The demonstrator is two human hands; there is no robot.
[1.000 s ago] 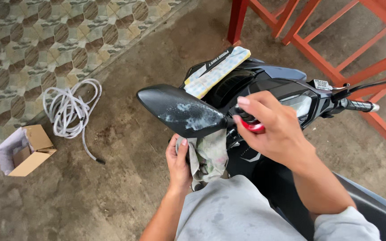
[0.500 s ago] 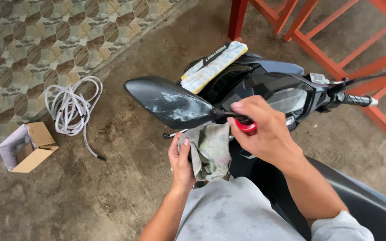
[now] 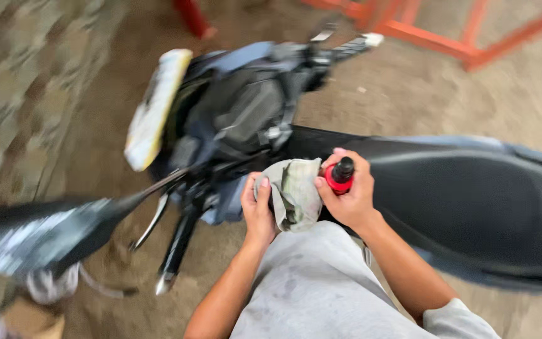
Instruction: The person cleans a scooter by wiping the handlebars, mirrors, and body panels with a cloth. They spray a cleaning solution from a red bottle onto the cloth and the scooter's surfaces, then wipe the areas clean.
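My right hand (image 3: pixel 351 198) grips a small red bottle with a black cap (image 3: pixel 340 175), held close to my body beside the scooter's black seat (image 3: pixel 472 207). My left hand (image 3: pixel 257 208) holds a stained grey-green rag (image 3: pixel 297 191) bunched next to the bottle. Both hands sit together just behind the scooter's handlebar column (image 3: pixel 246 113). The dusty black mirror (image 3: pixel 45 235) sticks out at the lower left, blurred by motion.
A white and yellow sponge-like block (image 3: pixel 157 107) lies on the scooter's front. An orange metal frame (image 3: pixel 446 31) stands behind. The left handlebar grip and brake lever (image 3: pixel 174 251) point down toward the concrete floor (image 3: pixel 409 94). Patterned tiles (image 3: pixel 26 81) lie at left.
My right hand has come off the mirror stem and pulled back to the rag with the red bottle. The view has swung right, so the scooter now lies across the frame.
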